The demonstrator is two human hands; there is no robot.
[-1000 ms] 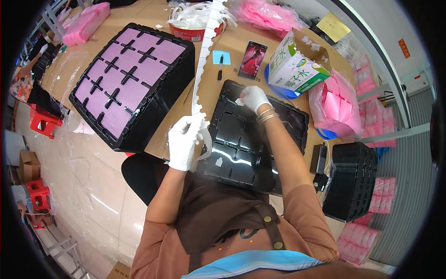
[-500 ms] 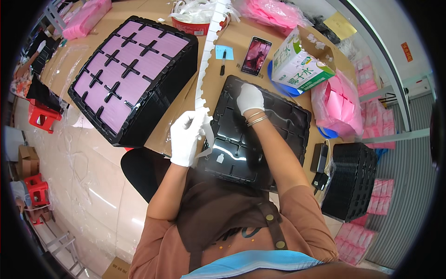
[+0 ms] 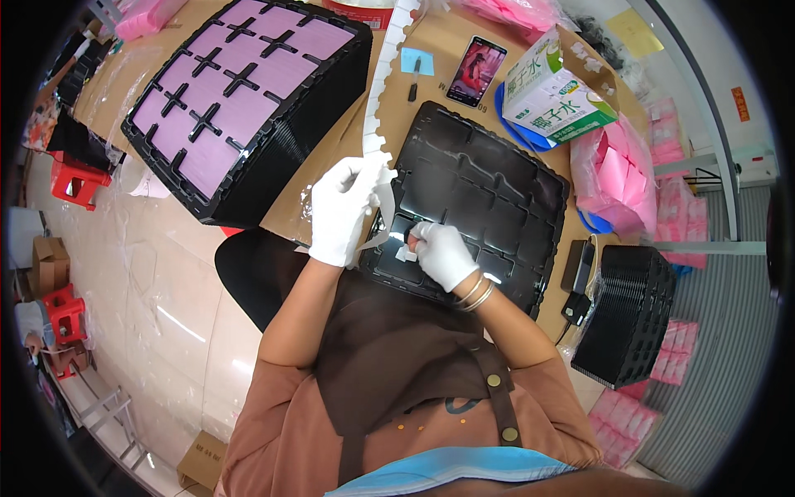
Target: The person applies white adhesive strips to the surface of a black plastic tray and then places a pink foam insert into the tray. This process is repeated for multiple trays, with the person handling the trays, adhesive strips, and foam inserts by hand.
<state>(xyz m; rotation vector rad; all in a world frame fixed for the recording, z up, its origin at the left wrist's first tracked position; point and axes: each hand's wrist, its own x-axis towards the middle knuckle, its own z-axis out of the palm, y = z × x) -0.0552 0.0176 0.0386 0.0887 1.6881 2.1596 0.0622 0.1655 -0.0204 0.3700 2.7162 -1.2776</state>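
Note:
My left hand (image 3: 338, 211), in a white glove, is closed on a long white strip of stickers (image 3: 377, 124) with a notched edge. The strip runs away from me past the tray, and a loose tail of it curls below my fingers. In front of me lies a black plastic tray (image 3: 489, 195) with moulded compartments. Over its near left part, my gloved right hand (image 3: 445, 257) has its fingertips pinched together at a small white sticker (image 3: 406, 253). Its bent fingers partly cover the contact with the sticker.
Left stands a tall stack of black trays (image 3: 281, 124) with lilac sheets on top. Beyond the tray are a pen (image 3: 415, 81), a phone (image 3: 477, 71) and a green-white carton (image 3: 559, 95). A pink bag (image 3: 614, 178) and another black tray stack (image 3: 629, 315) are at right.
My right hand has come from the tray's far part to the small white sticker near its left front, fingers now pinched. My left hand keeps the strip. The view has shifted slightly.

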